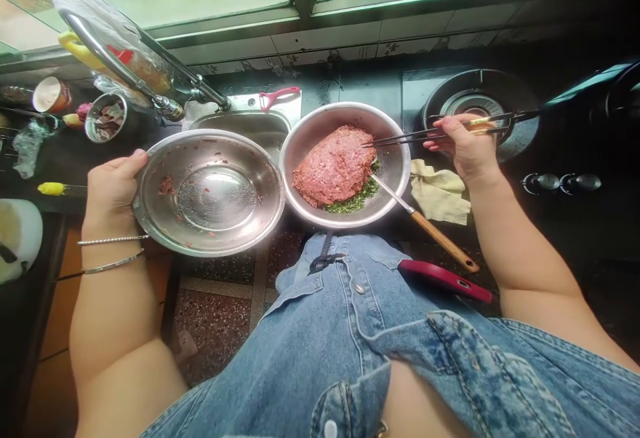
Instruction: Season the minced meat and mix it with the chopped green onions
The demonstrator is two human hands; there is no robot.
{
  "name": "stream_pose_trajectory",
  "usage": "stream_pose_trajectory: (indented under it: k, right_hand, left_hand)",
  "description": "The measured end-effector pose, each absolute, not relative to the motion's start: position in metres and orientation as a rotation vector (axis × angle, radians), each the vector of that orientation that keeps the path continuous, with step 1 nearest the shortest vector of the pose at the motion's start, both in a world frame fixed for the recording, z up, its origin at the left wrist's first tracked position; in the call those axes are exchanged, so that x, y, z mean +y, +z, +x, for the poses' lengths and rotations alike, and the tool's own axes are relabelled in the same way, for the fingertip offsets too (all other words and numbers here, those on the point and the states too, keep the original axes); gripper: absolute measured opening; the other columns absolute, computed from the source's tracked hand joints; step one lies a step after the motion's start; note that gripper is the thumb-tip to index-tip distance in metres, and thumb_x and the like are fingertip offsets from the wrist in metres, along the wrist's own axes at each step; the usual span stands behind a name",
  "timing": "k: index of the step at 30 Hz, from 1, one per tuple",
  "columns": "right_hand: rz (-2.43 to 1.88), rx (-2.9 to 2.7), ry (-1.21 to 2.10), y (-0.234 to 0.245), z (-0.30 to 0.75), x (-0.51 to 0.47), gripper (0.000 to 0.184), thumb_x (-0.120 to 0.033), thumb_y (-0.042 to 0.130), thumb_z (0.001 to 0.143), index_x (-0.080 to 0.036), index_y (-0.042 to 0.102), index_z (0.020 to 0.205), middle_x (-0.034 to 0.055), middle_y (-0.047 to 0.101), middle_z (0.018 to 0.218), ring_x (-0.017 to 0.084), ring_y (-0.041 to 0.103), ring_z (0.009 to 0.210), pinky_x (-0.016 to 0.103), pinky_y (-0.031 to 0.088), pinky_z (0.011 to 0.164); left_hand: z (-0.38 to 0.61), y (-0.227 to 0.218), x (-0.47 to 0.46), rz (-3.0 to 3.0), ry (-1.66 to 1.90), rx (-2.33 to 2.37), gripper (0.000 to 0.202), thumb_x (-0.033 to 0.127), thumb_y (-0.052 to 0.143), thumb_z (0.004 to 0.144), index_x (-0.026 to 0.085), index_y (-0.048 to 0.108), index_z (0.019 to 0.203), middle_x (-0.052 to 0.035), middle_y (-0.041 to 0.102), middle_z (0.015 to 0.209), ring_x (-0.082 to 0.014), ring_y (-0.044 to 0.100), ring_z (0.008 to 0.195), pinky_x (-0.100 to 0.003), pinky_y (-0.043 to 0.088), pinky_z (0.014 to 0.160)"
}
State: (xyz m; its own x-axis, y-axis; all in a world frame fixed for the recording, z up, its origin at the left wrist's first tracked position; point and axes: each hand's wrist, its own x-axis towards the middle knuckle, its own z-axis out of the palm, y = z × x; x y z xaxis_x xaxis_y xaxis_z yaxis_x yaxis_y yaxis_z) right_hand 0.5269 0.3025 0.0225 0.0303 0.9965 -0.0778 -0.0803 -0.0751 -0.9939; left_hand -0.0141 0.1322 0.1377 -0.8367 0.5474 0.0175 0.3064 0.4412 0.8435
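Observation:
My left hand (116, 181) grips the rim of a steel basin (217, 201), which is tilted toward me and has only bits of meat stuck inside. To its right stands a second steel bowl (296, 133) with a mound of minced meat (337, 165) lying over chopped greens (356, 201). My right hand (470, 145) is closed around a pair of dark chopsticks (417, 137), and their tips touch the right side of the meat. A wooden-handled utensil (437, 235) leans out over the bowl's front rim; its head is hidden in the contents.
Behind the basin is a sink (245, 125) with a faucet (170, 108); a red peeler (277, 97) lies on its edge. A gas burner (480, 101) and a folded cloth (440, 191) are to the right. A pot (106, 118) stands left. A red phone (445, 278) is near my waist.

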Motion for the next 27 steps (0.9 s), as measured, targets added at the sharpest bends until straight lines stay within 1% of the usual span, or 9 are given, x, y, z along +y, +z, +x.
stream_pose_trajectory:
  k: [4,10,14,17,20,22,24,25,27]
  right_hand:
    - [-1.378,-1.160,1.198,0.004,0.542,0.297,0.027,-0.041,0.083,0.072,-0.019,0.069,0.071,0.0040,0.066,0.060,0.020,0.065,0.050,0.034,0.055,0.048]
    - [-1.414,-1.058,1.339,-0.035,0.538,0.289,0.033,-0.046,0.086,0.067,-0.020,0.066,0.072,0.0016,0.068,0.064,0.018,0.065,0.052,0.032,0.057,0.052]
    - [-1.416,-1.062,1.248,-0.024,0.541,0.290,0.027,-0.038,0.083,0.072,-0.017,0.067,0.072,0.0034,0.069,0.066,0.017,0.065,0.050,0.030,0.056,0.049]
    - [-1.382,-1.031,1.116,-0.007,0.543,0.299,0.018,-0.029,0.075,0.079,-0.015,0.066,0.075,0.0041,0.069,0.067,0.015,0.063,0.048,0.029,0.054,0.046]
    - [-1.379,-0.999,1.208,-0.008,0.530,0.309,0.013,-0.026,0.068,0.082,-0.015,0.063,0.079,0.0017,0.067,0.067,0.012,0.061,0.048,0.026,0.052,0.047]
    - [-1.451,-1.053,1.286,-0.020,0.514,0.315,0.015,-0.029,0.070,0.080,-0.015,0.064,0.080,-0.0009,0.063,0.063,0.011,0.058,0.049,0.025,0.051,0.050]
    - [-1.550,-1.151,1.267,-0.036,0.496,0.322,0.021,-0.033,0.075,0.075,-0.015,0.065,0.079,-0.0020,0.061,0.062,0.012,0.058,0.055,0.026,0.052,0.057]
    - [-1.595,-1.207,1.234,-0.043,0.490,0.326,0.023,-0.034,0.076,0.073,-0.015,0.066,0.079,-0.0015,0.062,0.065,0.013,0.059,0.059,0.028,0.053,0.062]
    - [-1.652,-1.310,1.156,-0.050,0.484,0.332,0.027,-0.037,0.079,0.071,-0.015,0.067,0.082,0.0010,0.065,0.073,0.015,0.061,0.070,0.031,0.054,0.073]
  left_hand:
    - [-0.013,0.134,0.126,0.566,1.484,2.446,0.008,0.018,0.069,0.063,0.011,0.065,0.064,0.0026,0.058,0.054,-0.0088,0.045,0.049,-0.022,0.035,0.047]
    - [-0.003,0.133,0.132,0.623,1.593,2.376,0.016,0.022,0.072,0.064,0.011,0.061,0.062,0.0037,0.054,0.054,-0.0074,0.042,0.050,-0.023,0.033,0.050]
    - [0.010,0.141,0.135,0.694,1.589,2.347,0.022,0.025,0.075,0.065,0.011,0.058,0.062,0.0052,0.052,0.054,-0.0053,0.040,0.048,-0.022,0.030,0.049]
    - [0.019,0.147,0.136,0.716,1.564,2.368,0.029,0.030,0.079,0.067,0.011,0.059,0.063,0.0061,0.052,0.054,-0.0045,0.040,0.047,-0.022,0.031,0.048]
    - [0.026,0.149,0.141,0.785,1.502,2.356,0.041,0.032,0.079,0.080,0.006,0.052,0.063,0.0039,0.047,0.055,-0.0074,0.052,0.053,-0.018,0.027,0.056]
    - [0.028,0.147,0.146,0.803,1.489,2.332,0.041,0.031,0.078,0.081,0.005,0.052,0.063,0.0037,0.047,0.055,-0.0073,0.052,0.052,-0.017,0.027,0.055]
    - [0.030,0.145,0.153,0.802,1.509,2.299,0.033,0.030,0.079,0.073,0.008,0.057,0.063,0.0048,0.050,0.054,-0.0045,0.044,0.047,-0.019,0.029,0.048]
    - [0.030,0.145,0.155,0.807,1.523,2.288,0.028,0.030,0.078,0.069,0.010,0.059,0.063,0.0054,0.052,0.054,-0.0044,0.040,0.045,-0.021,0.031,0.046]
    - [0.031,0.144,0.158,0.846,1.527,2.259,0.023,0.029,0.074,0.064,0.011,0.060,0.063,0.0049,0.053,0.054,-0.0048,0.041,0.047,-0.020,0.031,0.046]
